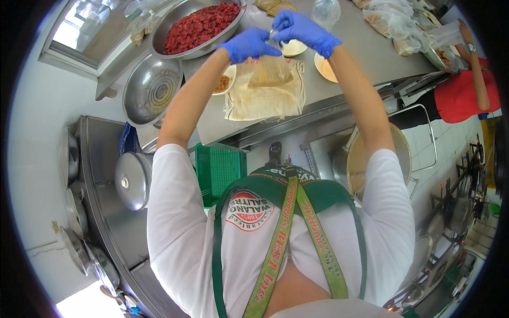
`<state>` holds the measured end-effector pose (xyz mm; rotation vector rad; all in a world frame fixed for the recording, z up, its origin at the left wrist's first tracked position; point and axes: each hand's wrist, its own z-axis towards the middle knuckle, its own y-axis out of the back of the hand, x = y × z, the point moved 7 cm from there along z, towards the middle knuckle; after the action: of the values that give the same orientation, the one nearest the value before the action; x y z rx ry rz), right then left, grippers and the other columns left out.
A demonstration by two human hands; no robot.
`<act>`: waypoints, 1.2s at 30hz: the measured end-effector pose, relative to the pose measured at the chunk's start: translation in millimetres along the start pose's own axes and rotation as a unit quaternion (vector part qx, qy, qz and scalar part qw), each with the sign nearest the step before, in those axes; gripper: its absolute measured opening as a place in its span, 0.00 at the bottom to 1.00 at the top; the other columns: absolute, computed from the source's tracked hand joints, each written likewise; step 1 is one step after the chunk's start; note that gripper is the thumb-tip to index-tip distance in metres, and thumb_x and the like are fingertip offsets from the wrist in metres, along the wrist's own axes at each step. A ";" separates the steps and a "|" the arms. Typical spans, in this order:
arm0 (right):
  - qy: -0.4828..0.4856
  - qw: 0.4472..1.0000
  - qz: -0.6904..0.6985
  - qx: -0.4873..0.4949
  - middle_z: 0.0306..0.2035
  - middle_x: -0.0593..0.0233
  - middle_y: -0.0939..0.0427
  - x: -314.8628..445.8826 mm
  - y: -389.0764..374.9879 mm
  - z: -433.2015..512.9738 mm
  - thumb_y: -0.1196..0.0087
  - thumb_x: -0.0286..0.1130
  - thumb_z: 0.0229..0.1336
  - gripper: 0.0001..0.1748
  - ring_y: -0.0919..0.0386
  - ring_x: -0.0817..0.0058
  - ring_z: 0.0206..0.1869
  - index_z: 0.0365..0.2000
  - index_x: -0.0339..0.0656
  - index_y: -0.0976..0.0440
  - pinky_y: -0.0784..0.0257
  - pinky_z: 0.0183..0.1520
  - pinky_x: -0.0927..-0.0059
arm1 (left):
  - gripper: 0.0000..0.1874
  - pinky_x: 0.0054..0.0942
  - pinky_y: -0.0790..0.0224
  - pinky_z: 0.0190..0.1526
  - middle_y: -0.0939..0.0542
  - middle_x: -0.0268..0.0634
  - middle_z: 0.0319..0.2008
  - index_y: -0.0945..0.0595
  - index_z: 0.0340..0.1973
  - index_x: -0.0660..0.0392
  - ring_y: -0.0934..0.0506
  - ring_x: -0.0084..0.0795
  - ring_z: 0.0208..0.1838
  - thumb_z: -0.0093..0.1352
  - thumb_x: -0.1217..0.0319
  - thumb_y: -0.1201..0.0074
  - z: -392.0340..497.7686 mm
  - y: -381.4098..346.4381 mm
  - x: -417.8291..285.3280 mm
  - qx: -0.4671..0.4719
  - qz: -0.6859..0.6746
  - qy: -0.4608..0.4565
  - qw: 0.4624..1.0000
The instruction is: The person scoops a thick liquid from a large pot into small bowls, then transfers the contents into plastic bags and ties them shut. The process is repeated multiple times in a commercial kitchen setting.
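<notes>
Both my hands wear blue gloves and meet at the gathered neck of a clear plastic bag (pixel 271 72). My left hand (pixel 253 44) grips the neck from one side, and my right hand (pixel 304 31) pinches its top from the other. Brownish-yellow contents fill the bag's lower part, which hangs over a folded cream cloth (pixel 264 101) on the steel table. Beside the cloth, a white bowl (pixel 232 75) contains brown crumbly food. Behind my hands is a pale bowl (pixel 295 48), partly hidden. To the right stands another bowl (pixel 326 67) with an orange-tinted inside.
A large steel basin (pixel 157 48) of diced red meat stands at the back left, near an empty steel basin (pixel 153 89). Filled plastic bags (pixel 381 24) lie at the right. A person in red (pixel 463 95) works there. Below are a green crate (pixel 220 171) and a large pot (pixel 377 159).
</notes>
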<state>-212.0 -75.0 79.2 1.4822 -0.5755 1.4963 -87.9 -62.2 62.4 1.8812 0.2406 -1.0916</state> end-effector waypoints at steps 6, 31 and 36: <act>0.020 0.991 0.074 -0.108 0.43 0.58 0.24 -47.0 -32.0 -51.5 0.30 0.35 0.43 0.31 0.25 0.73 0.48 0.47 0.34 0.30 0.30 0.52 0.73 | 0.16 0.21 0.40 0.27 0.28 0.28 0.24 0.19 0.37 0.57 0.35 0.17 0.26 0.64 0.58 0.39 -19.4 -21.4 29.2 0.005 -0.031 0.056 0.998; 0.028 0.940 -0.335 0.053 0.34 0.49 0.22 -15.9 -58.1 -14.1 0.45 0.43 0.56 0.18 0.23 0.55 0.39 0.32 0.35 0.24 0.28 0.45 0.61 | 0.24 0.26 0.45 0.64 0.27 0.43 0.59 0.30 0.61 0.61 0.32 0.32 0.62 0.74 0.61 0.54 -38.4 -41.8 88.4 -0.076 -0.198 -0.052 0.976; -0.010 0.966 -0.235 0.107 0.31 0.52 0.24 -3.6 -57.3 -1.9 0.45 0.33 0.49 0.09 0.23 0.56 0.37 0.27 0.37 0.25 0.28 0.40 0.61 | 0.19 0.25 0.42 0.60 0.23 0.37 0.49 0.23 0.54 0.61 0.29 0.25 0.53 0.74 0.63 0.54 -26.6 -53.6 71.9 -0.065 -0.281 -0.100 0.952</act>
<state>-165.3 -47.7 60.0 1.6588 -0.0584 1.1930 -59.8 -29.7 -20.7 1.6046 0.7454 -1.5933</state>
